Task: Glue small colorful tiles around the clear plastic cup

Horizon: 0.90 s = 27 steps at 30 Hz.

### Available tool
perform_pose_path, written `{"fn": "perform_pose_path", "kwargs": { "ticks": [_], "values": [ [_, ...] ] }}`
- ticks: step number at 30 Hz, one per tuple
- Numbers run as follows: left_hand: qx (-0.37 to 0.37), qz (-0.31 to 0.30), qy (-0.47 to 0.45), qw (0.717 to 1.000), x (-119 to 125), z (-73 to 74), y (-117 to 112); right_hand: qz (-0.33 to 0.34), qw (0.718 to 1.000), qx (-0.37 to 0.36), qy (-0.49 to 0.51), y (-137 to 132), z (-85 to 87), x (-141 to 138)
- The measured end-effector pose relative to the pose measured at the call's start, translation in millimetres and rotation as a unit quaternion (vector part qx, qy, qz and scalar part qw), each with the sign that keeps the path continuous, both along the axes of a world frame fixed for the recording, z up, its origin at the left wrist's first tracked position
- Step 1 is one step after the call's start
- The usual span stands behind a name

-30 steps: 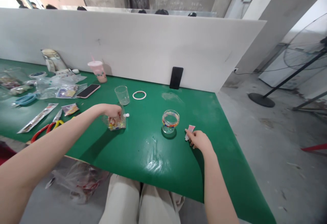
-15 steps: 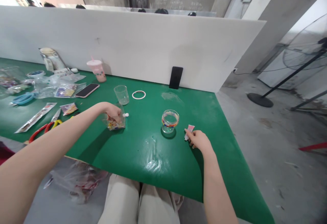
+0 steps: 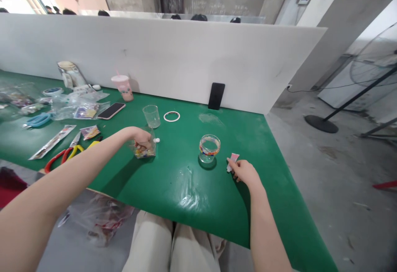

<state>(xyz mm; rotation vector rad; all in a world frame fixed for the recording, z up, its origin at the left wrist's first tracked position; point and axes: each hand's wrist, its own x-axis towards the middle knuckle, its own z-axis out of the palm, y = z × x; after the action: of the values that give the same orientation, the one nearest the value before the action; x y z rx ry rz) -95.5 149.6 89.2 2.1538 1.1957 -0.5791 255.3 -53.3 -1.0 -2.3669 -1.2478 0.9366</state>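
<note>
My left hand (image 3: 143,138) reaches down into a clear box (image 3: 151,153) of small colourful beads. Its fingers are bent together among the beads, and what they pinch is too small to make out. Between thumb and fingers, my right hand (image 3: 245,170) grips a small pink-and-white tube (image 3: 233,161), held low over the table. Just left of that tube stands a clear glass bowl (image 3: 209,148) with a band of coloured pieces around its upper part. A small white cap (image 3: 156,140) is beside the box. Behind the box is a clear plastic cup (image 3: 151,117).
A white ring (image 3: 171,116) lies beyond the cup. On the left are red-handled scissors (image 3: 58,160), yellow-handled pliers (image 3: 76,151), blue scissors (image 3: 39,120), a phone (image 3: 111,110), plastic bags and a pink tumbler (image 3: 123,87). A black phone (image 3: 216,96) leans against the white partition (image 3: 173,57).
The view has shifted slightly, so everything sits a little further right. My left hand stays in the bead box, its fingers moved slightly. My right hand still holds the tube.
</note>
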Motion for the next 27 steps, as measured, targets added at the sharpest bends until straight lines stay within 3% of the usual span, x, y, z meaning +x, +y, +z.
{"fn": "perform_pose_path", "kwargs": {
  "ticks": [4, 10, 19, 27],
  "values": [
    [-0.052, 0.009, 0.061, 0.997, 3, 7.7, -3, 0.001, 1.0, -0.004, -0.002, 0, 0.0, 0],
    [-0.05, 0.024, 0.11, 0.992, 8, 14.9, -8, 0.001, 1.0, -0.008, -0.003, 0, 1.8, 0],
    [0.078, 0.036, 0.091, 0.992, 2, 29.7, -17, 0.003, 1.0, -0.005, -0.005, 0, 1.0, 0],
    [0.184, -0.009, 0.052, 0.982, -7, 28.7, -18, 0.004, 1.0, -0.002, -0.005, 0, -1.8, 1]
  ]
}}
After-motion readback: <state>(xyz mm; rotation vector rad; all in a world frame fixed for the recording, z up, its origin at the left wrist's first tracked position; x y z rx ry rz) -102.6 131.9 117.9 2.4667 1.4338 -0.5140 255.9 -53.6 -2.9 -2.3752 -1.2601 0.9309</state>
